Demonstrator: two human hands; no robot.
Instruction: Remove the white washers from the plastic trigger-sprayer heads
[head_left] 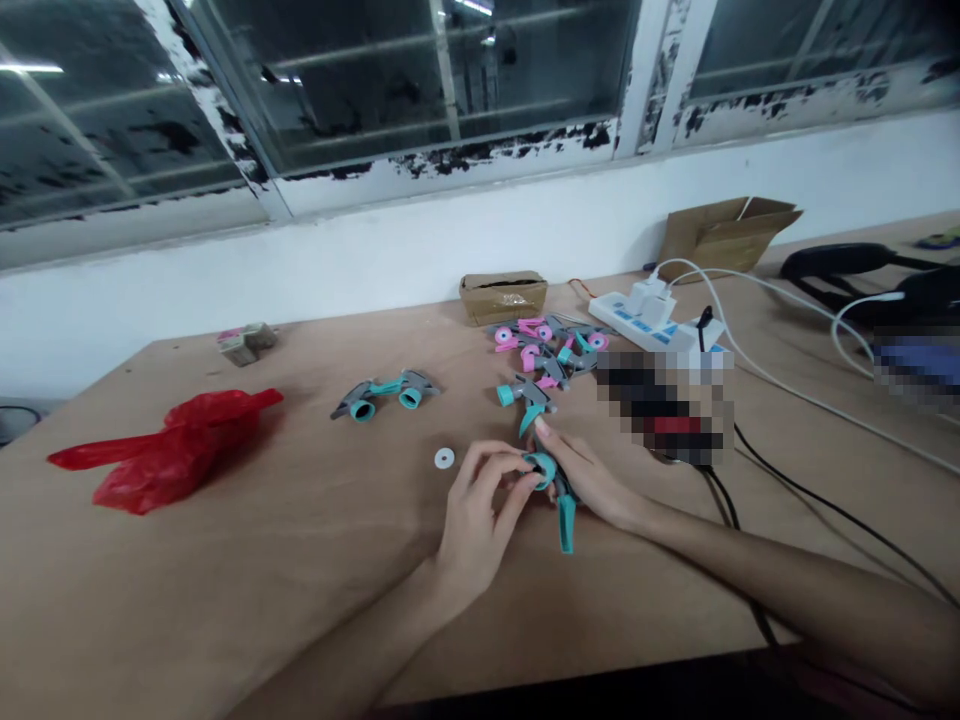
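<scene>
A grey and teal spray-trigger head (559,495) lies at the middle of the wooden table, its teal lever pointing toward me. My right hand (589,480) is wrapped round its body. My left hand (480,510) pinches at its teal round collar with thumb and fingertips. A small white washer (444,458) lies on the table just left of my left hand. Another teal trigger head (527,398) rests right behind my hands.
Two joined teal trigger heads (386,395) lie at centre left. A heap of pink and teal heads (551,345) sits behind, near a small cardboard box (502,296). A red plastic bag (169,445) is at left. A power strip (660,325) with cables lies at right.
</scene>
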